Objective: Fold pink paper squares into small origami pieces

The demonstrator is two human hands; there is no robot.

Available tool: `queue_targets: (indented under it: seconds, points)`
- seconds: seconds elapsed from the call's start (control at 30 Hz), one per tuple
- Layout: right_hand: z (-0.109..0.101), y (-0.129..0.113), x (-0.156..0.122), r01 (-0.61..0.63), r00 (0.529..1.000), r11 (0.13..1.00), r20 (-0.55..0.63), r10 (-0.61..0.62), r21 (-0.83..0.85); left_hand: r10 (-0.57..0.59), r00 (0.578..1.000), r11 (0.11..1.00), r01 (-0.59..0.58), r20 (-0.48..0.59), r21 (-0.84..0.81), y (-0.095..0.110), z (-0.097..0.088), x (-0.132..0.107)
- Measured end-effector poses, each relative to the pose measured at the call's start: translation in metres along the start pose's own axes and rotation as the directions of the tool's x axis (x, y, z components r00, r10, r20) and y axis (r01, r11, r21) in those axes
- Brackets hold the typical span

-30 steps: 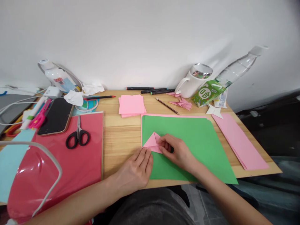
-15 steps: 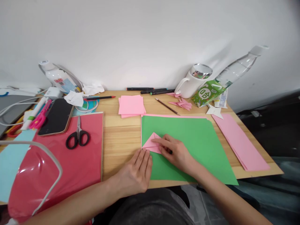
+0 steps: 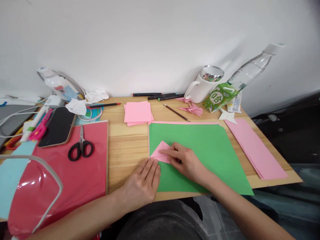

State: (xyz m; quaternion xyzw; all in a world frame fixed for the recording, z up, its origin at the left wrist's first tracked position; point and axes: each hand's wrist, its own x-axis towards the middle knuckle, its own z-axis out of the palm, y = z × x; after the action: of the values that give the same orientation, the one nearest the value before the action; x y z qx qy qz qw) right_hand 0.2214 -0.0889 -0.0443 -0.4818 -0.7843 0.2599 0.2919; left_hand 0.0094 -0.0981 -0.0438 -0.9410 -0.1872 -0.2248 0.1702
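A folded piece of pink paper [image 3: 160,150], pointed at the top with crease lines, lies on the left part of a green sheet stack [image 3: 200,140]. My right hand [image 3: 186,160] is on its right side, index finger pressed on the paper and the other fingers curled in around its edge. My left hand [image 3: 143,183] rests at the lower left, fingers stretched out flat side by side, their tips touching the paper's bottom edge. Part of the paper's right side is hidden by my right fingers.
Behind lie square pink sheets [image 3: 138,112], a pencil [image 3: 176,112] and folded pink paper shapes [image 3: 192,109]. A white mug [image 3: 203,85], green packet [image 3: 219,97] and bottle [image 3: 252,68] stand back right. Pink strips [image 3: 256,150] lie right; scissors [image 3: 80,146] and a phone [image 3: 58,126] left.
The whole view has shifted slightly. My hands and the folded pink paper stay in nearly the same place relative to each other, with the right index finger still on the paper.
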Motion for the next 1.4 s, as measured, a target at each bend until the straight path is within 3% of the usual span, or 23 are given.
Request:
queue_targets:
  seconds: [0.17, 0.27, 0.43, 0.53, 0.6, 0.7, 0.8, 1.13, 1.4]
  points:
    - [-0.001, -0.002, 0.0, -0.009, 1.0, 1.0, 0.015, 0.009, -0.012, -0.115, 0.993, 0.983, 0.109, -0.033, -0.15, -0.006, -0.002, 0.005]
    - [-0.001, -0.002, 0.0, -0.011, 1.0, 1.0, 0.013, 0.011, -0.02, -0.277, 0.96, 0.886, 0.274, 0.046, -0.374, -0.013, -0.007, 0.013]
    - [-0.002, -0.002, 0.001, -0.016, 0.999, 0.999, 0.034, 0.017, -0.033, -0.533, 0.811, 0.613, 0.567, 0.242, -0.55, -0.026, -0.009, 0.014]
    - [-0.002, -0.002, 0.0, -0.022, 0.999, 0.999, 0.033, 0.023, -0.027, -0.665, 0.688, 0.407, 0.661, 0.292, -0.631, -0.034, -0.004, 0.008]
    - [-0.002, -0.002, 0.0, -0.026, 0.999, 0.999, 0.031, 0.027, -0.023, -0.702, 0.657, 0.372, 0.666, 0.273, -0.646, -0.039, -0.001, 0.007]
    - [-0.001, -0.002, -0.001, -0.032, 0.999, 0.999, 0.029, 0.033, -0.016, -0.648, 0.733, 0.476, 0.601, 0.207, -0.642, -0.041, 0.006, 0.007]
    - [-0.001, -0.002, -0.001, -0.031, 0.999, 0.999, 0.027, 0.031, -0.013, -0.571, 0.787, 0.536, 0.572, 0.232, -0.622, -0.041, 0.012, 0.008]
    - [-0.002, -0.003, 0.0, -0.033, 0.999, 0.999, 0.028, 0.033, -0.015, -0.503, 0.807, 0.531, 0.57, 0.309, -0.627, -0.045, 0.014, 0.009]
    - [0.0, -0.001, -0.001, -0.026, 1.0, 1.0, 0.007, 0.026, -0.006, -0.42, 0.865, 0.691, 0.502, 0.276, -0.521, -0.038, 0.006, 0.011]
